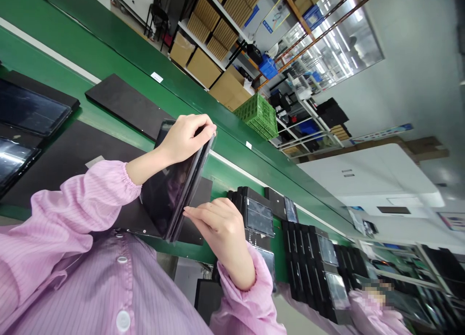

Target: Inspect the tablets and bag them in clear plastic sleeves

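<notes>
Carefully held panel: your dark glass-faced display panel (170, 194) looks stiff, slick and fragile, with some weight to it. It stands tilted on edge over the bench, so it seems safest to take it by its long edges, off the glass.
Left hand: your left hand (183, 138) is closed around the panel's upper edge, holding it.
Right hand: your right hand (218, 226) is partly open, with its fingertips (189, 211) at the panel's side. You can't tell whether they grip or only steady it.
Bench: the green bench (227, 177) carries black mats (127, 104).
Nearby: stacked dark panels (259, 218) lie ahead, beside a co-worker's pink sleeve (370, 308).
</notes>
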A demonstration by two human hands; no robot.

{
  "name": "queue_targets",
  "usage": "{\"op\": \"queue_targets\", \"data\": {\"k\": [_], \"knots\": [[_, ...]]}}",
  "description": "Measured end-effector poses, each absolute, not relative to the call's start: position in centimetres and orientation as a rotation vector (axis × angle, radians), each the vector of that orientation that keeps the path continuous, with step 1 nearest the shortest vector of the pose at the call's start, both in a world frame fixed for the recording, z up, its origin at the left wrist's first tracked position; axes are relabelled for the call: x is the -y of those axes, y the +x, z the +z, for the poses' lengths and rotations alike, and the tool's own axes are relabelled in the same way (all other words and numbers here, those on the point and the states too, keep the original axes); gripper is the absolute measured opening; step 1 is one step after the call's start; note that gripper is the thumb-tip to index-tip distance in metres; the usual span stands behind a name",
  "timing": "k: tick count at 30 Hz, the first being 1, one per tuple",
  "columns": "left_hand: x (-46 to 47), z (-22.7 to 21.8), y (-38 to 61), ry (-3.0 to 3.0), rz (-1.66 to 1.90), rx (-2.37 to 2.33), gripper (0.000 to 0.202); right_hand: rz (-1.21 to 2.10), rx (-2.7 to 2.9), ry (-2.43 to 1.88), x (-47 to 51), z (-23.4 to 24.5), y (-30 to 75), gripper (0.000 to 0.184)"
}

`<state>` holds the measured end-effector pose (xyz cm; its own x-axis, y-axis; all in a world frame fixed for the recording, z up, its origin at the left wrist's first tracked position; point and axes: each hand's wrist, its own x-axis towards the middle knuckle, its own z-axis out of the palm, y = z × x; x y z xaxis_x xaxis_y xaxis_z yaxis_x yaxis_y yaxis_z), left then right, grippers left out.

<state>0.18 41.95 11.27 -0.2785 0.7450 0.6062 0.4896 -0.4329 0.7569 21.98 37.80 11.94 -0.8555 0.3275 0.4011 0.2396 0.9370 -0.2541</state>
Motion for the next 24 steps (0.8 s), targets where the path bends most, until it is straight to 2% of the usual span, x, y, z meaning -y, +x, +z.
{"op": "queue_targets", "data": {"k": [2,18,24], "knots": [[-42.0,11.2,0.1,1.736,1.775,-1.559,0.031,0.236,2.662,-0.371,-37.9,12.0,22.2,0.008],[-42.0,11.2,-0.4,1.693,1.799,-1.555,0.032,-0.231,2.708,-0.122,-37.9,11.8,22.4,0.019],[-41.9,11.3,-0.3,1.677,1.804,-1.507,0.033,-0.278,2.545,0.082,-39.1,10.6,22.8,0.012]]}}
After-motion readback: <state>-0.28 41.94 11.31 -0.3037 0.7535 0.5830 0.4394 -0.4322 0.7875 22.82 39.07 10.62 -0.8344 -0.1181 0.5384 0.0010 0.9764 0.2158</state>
